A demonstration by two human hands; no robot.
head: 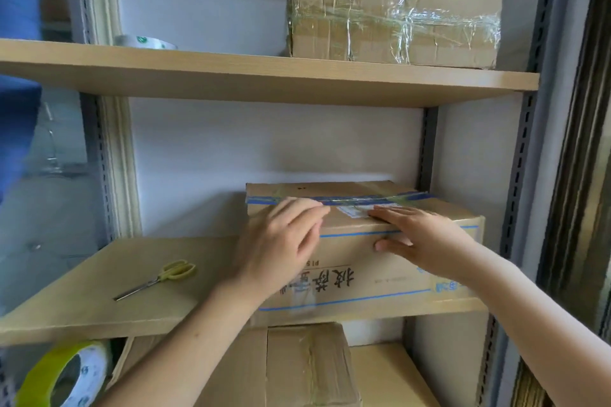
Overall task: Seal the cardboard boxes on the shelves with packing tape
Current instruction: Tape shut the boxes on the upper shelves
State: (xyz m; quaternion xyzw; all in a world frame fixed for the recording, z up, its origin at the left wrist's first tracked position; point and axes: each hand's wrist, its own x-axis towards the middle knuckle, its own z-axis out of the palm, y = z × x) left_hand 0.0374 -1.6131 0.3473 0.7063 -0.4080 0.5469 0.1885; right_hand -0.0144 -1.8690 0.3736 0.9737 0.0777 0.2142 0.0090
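The left hand (281, 241) is lying over the near left top edge of the printed box (380, 261) on the middle shelf (99, 281), its fingers bent down onto the clear tape strip (363, 200) that is running left to right along the top seam. Whether those fingers are pinching the tape end or only pressing it flat, I cannot tell. The right hand (420, 235) is resting spread and flat on the box top, fingers straight, thumb hanging over the near face.

The strip is looking wrinkled toward its far right end, so uneven rubbing is likely to be trapping creases or air and leaving the seam only half stuck. The box is sitting close to the near edge of the shelf, and hard downward pressure on its near side could be tipping or sliding it off.

The scissors (158, 277) are lying well apart to the left on the same shelf. One tape roll (145, 42) is sitting on the upper shelf (264, 76), left of a heavily taped box (393, 20); another roll (66, 377) is hanging low at the near left. More boxes (307, 363) are waiting below.
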